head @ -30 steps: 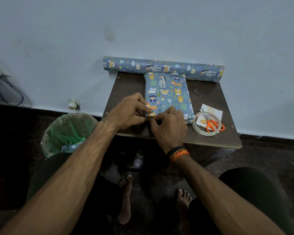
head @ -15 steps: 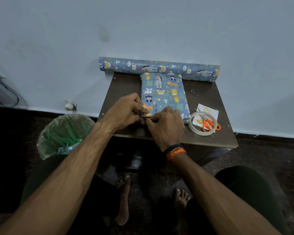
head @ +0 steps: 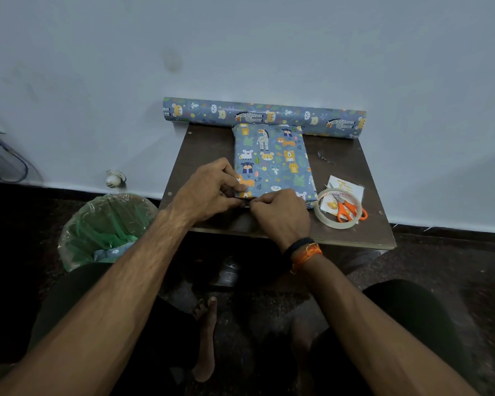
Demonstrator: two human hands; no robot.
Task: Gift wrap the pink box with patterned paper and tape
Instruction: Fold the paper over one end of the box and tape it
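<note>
The box (head: 273, 161) lies on the small dark table (head: 209, 141), fully covered in blue animal-print paper; no pink shows. My left hand (head: 209, 190) and my right hand (head: 280, 212) meet at the box's near end, their fingertips curled and pinching the paper fold there. The fold itself is mostly hidden behind my fingers. A clear tape roll (head: 339, 208) sits just right of my right hand.
A roll of the same paper (head: 265, 117) lies along the wall at the table's back. Orange-handled scissors (head: 347, 210) and a small white card (head: 346, 187) rest inside and under the tape roll. A bin lined with green plastic (head: 106, 227) stands on the floor at left.
Both hands stay at the near end of the box, fingers shifting slightly along the fold. The view has drifted a little; the box has not moved.
</note>
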